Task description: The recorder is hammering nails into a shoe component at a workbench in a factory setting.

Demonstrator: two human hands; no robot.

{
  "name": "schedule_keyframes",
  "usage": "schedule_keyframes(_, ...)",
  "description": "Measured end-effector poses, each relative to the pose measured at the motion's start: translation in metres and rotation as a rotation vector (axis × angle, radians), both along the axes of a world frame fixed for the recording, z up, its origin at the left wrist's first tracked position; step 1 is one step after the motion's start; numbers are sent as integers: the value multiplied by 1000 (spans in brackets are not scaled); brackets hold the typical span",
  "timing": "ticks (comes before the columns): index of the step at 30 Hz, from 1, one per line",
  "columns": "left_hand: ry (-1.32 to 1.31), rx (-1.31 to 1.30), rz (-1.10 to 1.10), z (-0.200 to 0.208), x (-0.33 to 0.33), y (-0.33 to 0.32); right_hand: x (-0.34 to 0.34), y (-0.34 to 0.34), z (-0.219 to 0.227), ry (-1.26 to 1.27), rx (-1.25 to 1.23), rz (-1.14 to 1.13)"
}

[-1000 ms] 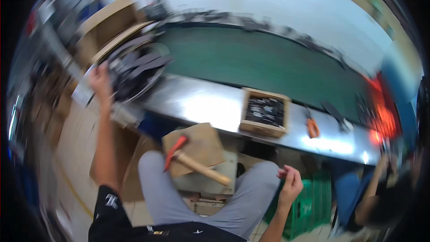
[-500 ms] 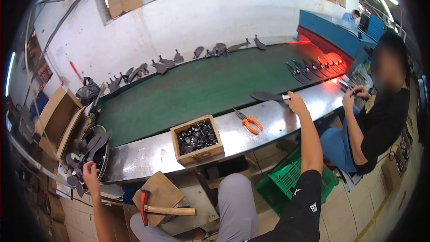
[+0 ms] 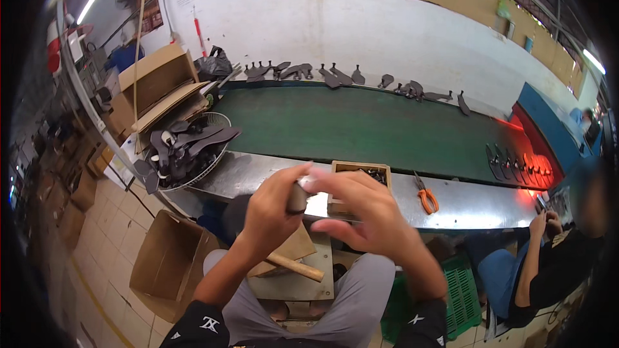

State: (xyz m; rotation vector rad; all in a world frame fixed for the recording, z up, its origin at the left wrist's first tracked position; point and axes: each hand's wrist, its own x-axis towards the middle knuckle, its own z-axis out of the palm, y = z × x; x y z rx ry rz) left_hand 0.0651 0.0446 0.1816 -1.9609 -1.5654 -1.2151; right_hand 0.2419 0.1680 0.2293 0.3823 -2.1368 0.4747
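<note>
My left hand (image 3: 271, 212) is raised in front of me, closed around a small dark grey piece (image 3: 297, 198). My right hand (image 3: 364, 216) meets it from the right and pinches the top of the same piece with thumb and forefinger, its other fingers spread. Just behind the hands, a small wooden box (image 3: 361, 167) of dark small parts stands on the metal table (image 3: 477, 203). A wooden hammer handle (image 3: 298, 268) lies on a board over my lap.
A wire basket (image 3: 216, 119) of dark insoles sits at the left. Orange pliers (image 3: 425, 197) lie right of the box. Beyond runs a green conveyor belt (image 3: 361, 122) with dark soles along its far edge. A cardboard box (image 3: 164, 264), a green crate (image 3: 464, 296) and a seated co-worker (image 3: 554, 270) are nearby.
My left hand came up from the basket and my right hand came back from the far right of the belt. Both now meet in front of me on the small dark piece.
</note>
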Motion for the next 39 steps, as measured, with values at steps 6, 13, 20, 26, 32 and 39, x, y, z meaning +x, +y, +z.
schedule_keyframes(6, -764, -73, -118, -5, 0, -100, -28, -84, -184, -534, -150, -334)
schedule_keyframes(13, -825, 82, -187, -38, -32, -106, 43, -97, -231, -633, -425, -521)
schedule_keyframes(20, -566, -211, 139, -138, -73, -26, 157, -128, -234, -526, -951, -695)
schedule_keyframes(26, -438, -213, 149, -119, -46, 40, 144, -129, -206, 204, -1778, -605)
schedule_keyframes(32, -19, -472, 44, -129, -1, 188, 135, -115, -223, 268, -1659, -481)
schedule_keyframes(39, -63, -702, 94, -134, 19, 239, 123, -119, -210, 229, -1512, -514)
